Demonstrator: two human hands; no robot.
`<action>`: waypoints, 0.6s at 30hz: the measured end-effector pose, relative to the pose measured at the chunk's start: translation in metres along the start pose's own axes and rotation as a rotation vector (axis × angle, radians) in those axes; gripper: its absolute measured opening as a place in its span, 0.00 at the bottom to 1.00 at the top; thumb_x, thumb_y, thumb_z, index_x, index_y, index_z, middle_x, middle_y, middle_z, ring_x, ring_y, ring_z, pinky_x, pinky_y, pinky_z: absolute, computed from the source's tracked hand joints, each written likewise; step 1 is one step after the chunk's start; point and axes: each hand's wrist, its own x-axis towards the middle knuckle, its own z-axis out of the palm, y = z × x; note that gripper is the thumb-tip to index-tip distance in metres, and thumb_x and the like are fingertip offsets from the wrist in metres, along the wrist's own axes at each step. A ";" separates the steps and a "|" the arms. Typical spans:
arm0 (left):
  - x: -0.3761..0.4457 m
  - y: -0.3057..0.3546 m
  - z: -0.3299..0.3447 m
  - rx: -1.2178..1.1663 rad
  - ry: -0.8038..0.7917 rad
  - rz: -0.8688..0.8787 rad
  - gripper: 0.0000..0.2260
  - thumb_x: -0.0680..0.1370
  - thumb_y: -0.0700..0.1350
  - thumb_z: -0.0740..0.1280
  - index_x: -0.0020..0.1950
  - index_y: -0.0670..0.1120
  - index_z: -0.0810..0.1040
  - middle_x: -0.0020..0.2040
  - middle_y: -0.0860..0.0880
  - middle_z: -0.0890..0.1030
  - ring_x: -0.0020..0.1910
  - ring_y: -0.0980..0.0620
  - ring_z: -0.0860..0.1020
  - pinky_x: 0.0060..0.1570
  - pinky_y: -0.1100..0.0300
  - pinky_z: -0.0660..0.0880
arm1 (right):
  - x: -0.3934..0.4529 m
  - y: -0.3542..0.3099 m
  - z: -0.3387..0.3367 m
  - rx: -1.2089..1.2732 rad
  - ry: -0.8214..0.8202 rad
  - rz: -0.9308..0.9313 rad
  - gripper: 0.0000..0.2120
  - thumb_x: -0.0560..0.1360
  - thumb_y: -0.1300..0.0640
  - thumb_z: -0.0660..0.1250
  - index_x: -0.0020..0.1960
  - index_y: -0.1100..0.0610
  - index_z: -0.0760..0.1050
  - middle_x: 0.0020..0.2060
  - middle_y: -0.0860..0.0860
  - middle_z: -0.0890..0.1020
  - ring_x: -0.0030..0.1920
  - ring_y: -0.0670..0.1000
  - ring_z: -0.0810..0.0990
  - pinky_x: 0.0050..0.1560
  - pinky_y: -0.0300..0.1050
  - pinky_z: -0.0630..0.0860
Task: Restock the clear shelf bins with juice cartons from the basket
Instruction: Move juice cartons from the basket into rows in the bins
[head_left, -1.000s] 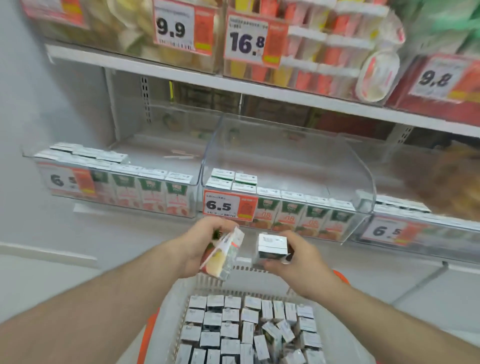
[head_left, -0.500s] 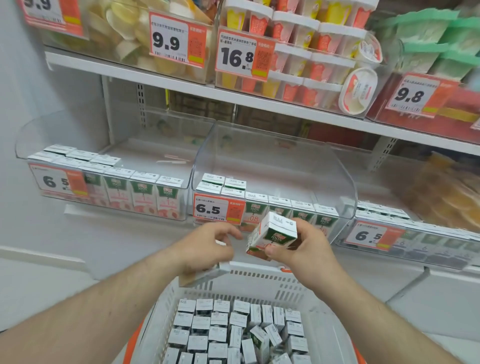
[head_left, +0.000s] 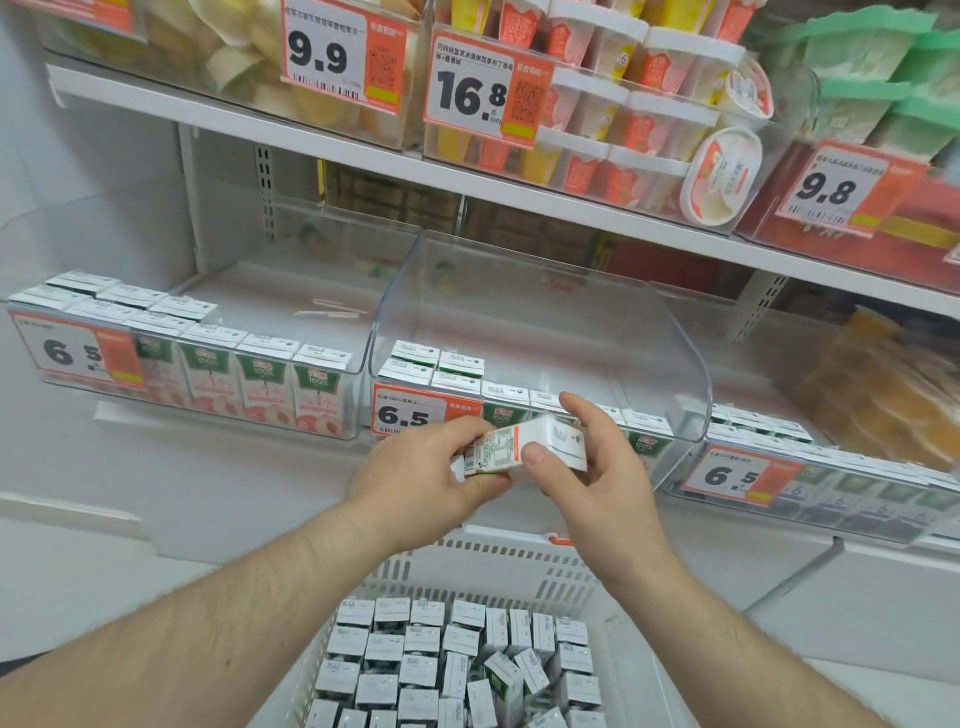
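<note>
On your far left, the left bin (head_left: 208, 374) has a full front row of juice cartons standing upright with labels facing out, so shoppers can read them, and a partial second row behind. Next, your left hand (head_left: 426, 475) has its grip clamped on a carton (head_left: 493, 452), thumb under and fingers curled over its near end; it lies tilted on its side, probably so you can turn it label-forward before it goes in. Touching it on the right is a second carton (head_left: 558, 441), pinched by your right hand (head_left: 597, 467) between thumb in front and fingers behind. Both cartons hang just in front of the middle bin (head_left: 540, 312), above its price tag (head_left: 415, 410). That bin has one front row and a small stack at its left, with open floor behind, so it looks like the likely target. Below your hands, the basket (head_left: 519, 566) holds many more cartons, packed mostly upright with a few tipped. On the right, the right bin (head_left: 831, 483) already carries rows of cartons.
</note>
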 end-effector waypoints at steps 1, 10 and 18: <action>0.001 0.001 -0.001 0.033 0.014 0.014 0.15 0.73 0.62 0.68 0.58 0.63 0.73 0.46 0.61 0.80 0.41 0.60 0.78 0.47 0.53 0.77 | 0.000 -0.002 0.002 -0.028 0.016 -0.023 0.23 0.65 0.42 0.72 0.59 0.38 0.73 0.49 0.38 0.82 0.50 0.41 0.81 0.51 0.46 0.80; 0.016 -0.009 -0.009 0.122 0.064 -0.130 0.35 0.75 0.64 0.63 0.77 0.66 0.47 0.43 0.60 0.78 0.46 0.56 0.78 0.49 0.52 0.78 | 0.064 -0.064 0.000 -0.352 0.250 -0.153 0.03 0.74 0.50 0.68 0.47 0.43 0.76 0.40 0.38 0.79 0.44 0.45 0.77 0.45 0.42 0.72; 0.021 -0.014 -0.004 -0.004 0.136 -0.242 0.24 0.76 0.52 0.63 0.72 0.64 0.66 0.49 0.60 0.82 0.52 0.52 0.78 0.53 0.57 0.74 | 0.140 -0.038 0.037 -0.822 -0.060 0.195 0.15 0.73 0.48 0.63 0.56 0.53 0.79 0.51 0.53 0.83 0.49 0.57 0.79 0.44 0.44 0.71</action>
